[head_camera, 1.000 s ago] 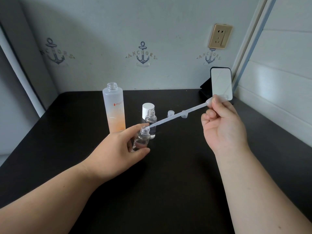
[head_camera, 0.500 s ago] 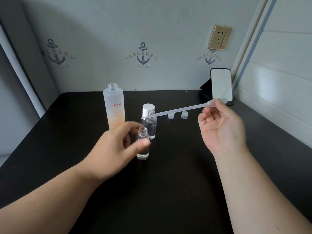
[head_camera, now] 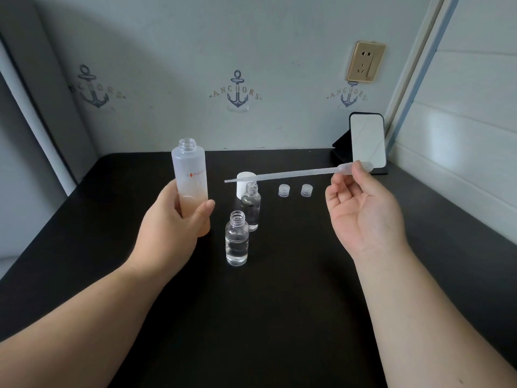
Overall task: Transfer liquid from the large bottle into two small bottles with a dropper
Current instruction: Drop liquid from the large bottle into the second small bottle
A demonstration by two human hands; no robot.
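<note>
The large frosted bottle, orange toward its base and uncapped, stands at the left of the black table. My left hand is wrapped around its lower half. Two small clear bottles stand open beside it: the nearer one about half full of clear liquid, the farther one behind it. My right hand pinches the bulb of a clear plastic dropper, held almost level in the air, its tip pointing left above the farther small bottle.
A white cap stands behind the farther small bottle. Two small clear caps lie to its right. A phone on a dark stand leans in the back right corner, under a wall socket.
My left hand let go of the nearer small bottle, left it standing on the table, and moved left to grip the large bottle. The dropper tip lifted out and now hovers level.
</note>
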